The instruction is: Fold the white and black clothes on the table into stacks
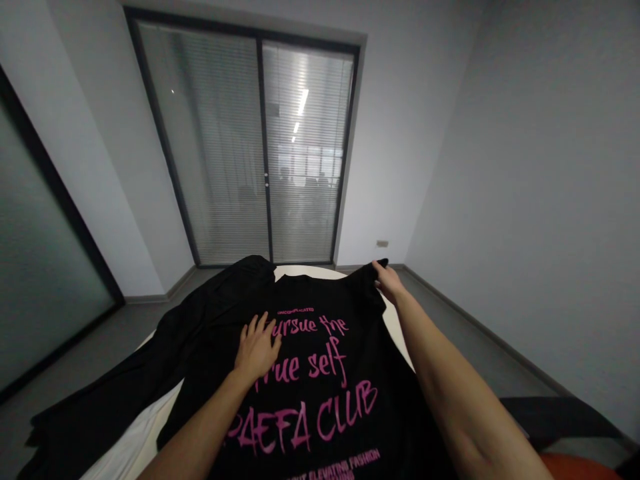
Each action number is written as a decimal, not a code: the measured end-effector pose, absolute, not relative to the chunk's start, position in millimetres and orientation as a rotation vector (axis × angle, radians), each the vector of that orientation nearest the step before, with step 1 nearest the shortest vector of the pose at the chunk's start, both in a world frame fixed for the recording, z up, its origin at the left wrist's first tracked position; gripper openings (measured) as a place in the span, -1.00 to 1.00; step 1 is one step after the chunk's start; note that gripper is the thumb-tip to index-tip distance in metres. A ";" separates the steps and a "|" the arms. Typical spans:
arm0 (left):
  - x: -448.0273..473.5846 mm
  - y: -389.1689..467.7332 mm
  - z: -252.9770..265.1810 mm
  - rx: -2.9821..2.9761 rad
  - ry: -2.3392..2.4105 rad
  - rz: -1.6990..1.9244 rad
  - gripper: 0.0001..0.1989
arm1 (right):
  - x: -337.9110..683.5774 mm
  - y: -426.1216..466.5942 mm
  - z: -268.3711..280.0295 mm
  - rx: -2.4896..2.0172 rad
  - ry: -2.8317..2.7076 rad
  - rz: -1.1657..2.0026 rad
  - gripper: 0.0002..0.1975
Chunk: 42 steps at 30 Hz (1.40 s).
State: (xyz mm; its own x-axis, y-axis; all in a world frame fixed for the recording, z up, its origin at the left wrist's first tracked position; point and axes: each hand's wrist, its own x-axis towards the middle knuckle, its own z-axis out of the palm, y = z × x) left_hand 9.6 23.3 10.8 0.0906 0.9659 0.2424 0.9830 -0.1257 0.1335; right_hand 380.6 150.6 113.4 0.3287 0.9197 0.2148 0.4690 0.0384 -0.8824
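Observation:
A black T-shirt (310, 293) with pink lettering lies spread out in front of me, its neckline toward the far side of the table. My left hand (257, 347) rests flat on its chest, fingers apart, over the start of the lettering. At the far right, my right hand (387, 280) grips the T-shirt's sleeve near its end. Another dark garment (190, 320) lies to the left, bunched at the back and trailing toward the lower left. Where the two black fabrics meet is hard to make out.
A white table (310, 270) shows around the fabric, with pale cloth (135, 427) at the left. Beyond stand glass doors (265, 153) with blinds. A dark flat object (555, 417) and something orange (575, 467) are at the lower right.

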 end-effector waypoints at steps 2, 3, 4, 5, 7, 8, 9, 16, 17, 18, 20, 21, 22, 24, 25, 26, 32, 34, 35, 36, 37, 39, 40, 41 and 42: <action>9.2 24.1 11.4 -2.274 -2.034 -0.429 -0.47 | 370.3 153.8 110.7 -1.522 -1.388 0.658 -0.49; 9.1 24.4 11.5 -2.276 -2.035 -0.433 -0.47 | 365.2 154.1 107.4 -1.527 -1.472 0.685 -0.45; 9.0 24.7 11.4 -2.279 -2.037 -0.435 -0.47 | 360.4 153.5 102.6 -1.556 -1.565 0.691 -0.38; 9.0 24.9 11.3 -2.282 -2.038 -0.436 -0.47 | 355.8 151.9 96.4 -1.597 -1.658 0.686 -0.30; 8.8 25.4 10.7 -2.284 -2.043 -0.439 -0.47 | 347.6 146.5 80.6 -1.698 -1.850 0.643 -0.14; 8.8 25.6 10.2 -2.285 -2.042 -0.444 -0.47 | 343.8 142.9 71.5 -1.745 -1.937 0.612 -0.08; 8.6 25.9 9.5 -2.287 -2.038 -0.450 -0.47 | 340.4 139.0 62.1 -1.790 -2.033 0.565 -0.03; 7.8 26.6 8.1 -2.289 -2.021 -0.453 -0.48 | 336.7 117.2 21.7 -2.089 -2.070 0.194 -0.42; 7.9 26.3 9.0 -2.290 -2.026 -0.450 -0.48 | 339.1 115.5 21.8 -2.111 -2.027 0.172 -0.45; 8.1 25.8 10.0 -2.290 -2.031 -0.445 -0.48 | 341.4 114.1 22.8 -2.130 -1.983 0.152 -0.48; 8.4 25.1 12.0 -2.289 -2.041 -0.437 -0.47 | 345.1 112.0 26.8 -2.139 -1.913 0.121 -0.53; 8.6 24.8 12.7 -2.289 -2.043 -0.436 -0.47 | 345.9 111.2 29.1 -2.126 -1.891 0.112 -0.57; 8.7 24.6 13.2 -2.288 -2.042 -0.439 -0.47 | 346.1 110.8 31.2 -2.107 -1.872 0.111 -0.61; 8.8 24.6 13.2 -2.287 -2.033 -0.449 -0.48 | 344.8 111.3 34.6 -2.070 -1.813 0.128 -0.68; 8.9 24.7 13.0 -2.286 -2.028 -0.453 -0.48 | 344.0 112.6 36.1 -2.060 -1.761 0.144 -0.68; 8.9 24.9 12.8 -2.285 -2.025 -0.455 -0.48 | 343.5 114.8 37.5 -2.057 -1.688 0.162 -0.65; 9.1 26.0 12.7 -2.286 -2.029 -0.446 -0.48 | 364.2 142.7 53.1 -2.014 -1.092 0.264 -0.37; 8.9 26.3 12.4 -2.286 -2.031 -0.444 -0.48 | 380.0 150.9 57.6 -1.984 -0.928 0.317 -0.36; 8.8 26.4 12.1 -2.286 -2.029 -0.446 -0.48 | 388.4 153.3 58.5 -1.967 -0.858 0.351 -0.36; 8.8 26.4 11.7 -2.284 -2.026 -0.450 -0.48 | 396.6 154.4 58.4 -1.946 -0.800 0.391 -0.37; 8.7 26.5 11.3 -2.283 -2.022 -0.454 -0.48 | 404.5 154.3 57.4 -1.923 -0.756 0.433 -0.40; 8.7 26.7 10.7 -2.280 -2.015 -0.458 -0.48 | 418.4 151.3 53.1 -1.864 -0.706 0.513 -0.48; 8.7 26.8 10.4 -2.277 -2.016 -0.456 -0.48 | 424.3 149.1 50.6 -1.831 -0.696 0.542 -0.53; 8.8 27.0 10.1 -2.275 -2.019 -0.453 -0.48 | 429.3 146.8 48.2 -1.801 -0.695 0.562 -0.58; 8.8 27.2 9.8 -2.272 -2.022 -0.450 -0.49 | 433.6 144.8 46.3 -1.774 -0.703 0.574 -0.62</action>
State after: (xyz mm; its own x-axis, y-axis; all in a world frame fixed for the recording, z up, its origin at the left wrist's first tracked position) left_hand 8.8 27.2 9.8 0.0933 0.9610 0.2603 0.9807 -0.1338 0.1424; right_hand 433.6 144.8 46.3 0.7075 0.7056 -0.0392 0.1801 -0.2337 -0.9555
